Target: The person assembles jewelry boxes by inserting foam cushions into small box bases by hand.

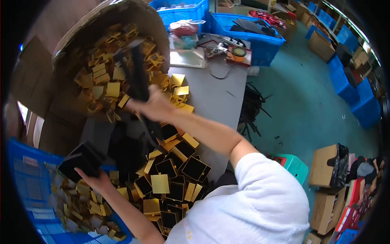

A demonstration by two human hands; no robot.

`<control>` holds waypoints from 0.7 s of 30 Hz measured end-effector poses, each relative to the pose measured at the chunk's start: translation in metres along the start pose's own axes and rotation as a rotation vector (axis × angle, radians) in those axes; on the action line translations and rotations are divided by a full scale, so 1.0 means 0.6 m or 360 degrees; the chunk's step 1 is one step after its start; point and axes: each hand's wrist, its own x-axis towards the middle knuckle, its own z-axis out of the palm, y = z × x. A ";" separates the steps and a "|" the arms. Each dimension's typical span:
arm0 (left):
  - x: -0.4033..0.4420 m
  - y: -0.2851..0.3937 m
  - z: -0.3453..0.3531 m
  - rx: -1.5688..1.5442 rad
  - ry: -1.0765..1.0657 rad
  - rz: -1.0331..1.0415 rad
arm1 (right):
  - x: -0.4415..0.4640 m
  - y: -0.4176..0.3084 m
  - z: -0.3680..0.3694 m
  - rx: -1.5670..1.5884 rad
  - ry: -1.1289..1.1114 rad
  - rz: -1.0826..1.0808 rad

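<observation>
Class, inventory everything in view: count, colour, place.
Carton: one, brown, upper left
Pieces: many, gold, carton and crate
Boxes: many, black and gold, centre
Table: one, grey, centre
Crates: several, blue, around
Strips: many, black, floor
Plastic item: one, green, right
Cardboard boxes: several, brown, right
Round item: one, yellow, table
Blurred item: one, dark, right hand
Box-like item: count unclear, black, left hand
Shirt: one, white, lower right
Arms: two, centre, bottom
Right hand: one, upper centre
Left hand: one, lower left
</observation>
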 end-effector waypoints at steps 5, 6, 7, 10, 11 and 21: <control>-0.008 0.006 -0.042 -0.0031 -0.0236 -0.0252 | 0.081 -0.040 -0.125 0.0520 0.0224 0.0072; -0.028 0.000 -0.035 -0.0015 -0.0250 -0.0259 | 0.089 -0.048 -0.146 0.0607 0.0302 -0.0070; -0.039 -0.005 -0.029 -0.0003 -0.0276 -0.0279 | 0.094 -0.071 -0.164 0.0695 0.0273 -0.0076; -0.037 -0.026 -0.047 -0.0107 -0.0373 -0.0439 | 0.157 -0.090 -0.292 0.1030 0.0117 -0.0205; -0.039 -0.033 -0.049 -0.0156 -0.0403 -0.0473 | 0.147 -0.123 -0.280 0.0993 0.0379 -0.0309; -0.028 -0.054 -0.088 -0.0011 -0.0303 -0.0580 | 0.184 -0.318 -0.765 0.1024 0.0286 -0.0605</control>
